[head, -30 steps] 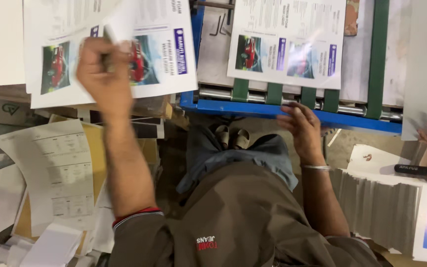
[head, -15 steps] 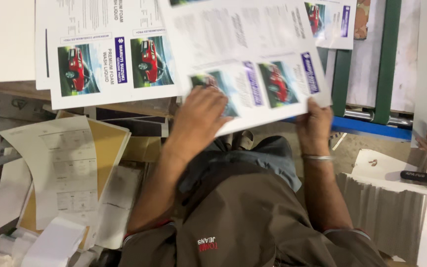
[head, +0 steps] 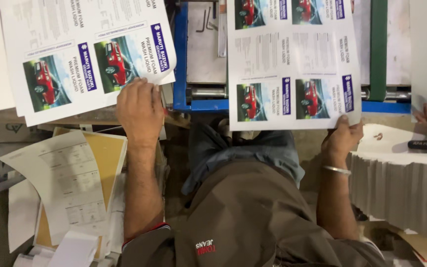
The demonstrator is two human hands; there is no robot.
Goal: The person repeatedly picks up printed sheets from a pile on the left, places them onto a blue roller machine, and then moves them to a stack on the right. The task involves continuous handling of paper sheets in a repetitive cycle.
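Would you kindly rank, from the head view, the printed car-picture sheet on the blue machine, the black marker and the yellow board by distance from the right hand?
1. Printed car-picture sheet: touching the right hand.
2. Black marker: far right.
3. Yellow board: far left.

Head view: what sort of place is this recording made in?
Probably a print shop or finishing room. The right hand holds a printed sheet of repeated car labels at a blue-framed machine, the left hand rests on a like stack of sheets, and a cut paper pile stands nearby.
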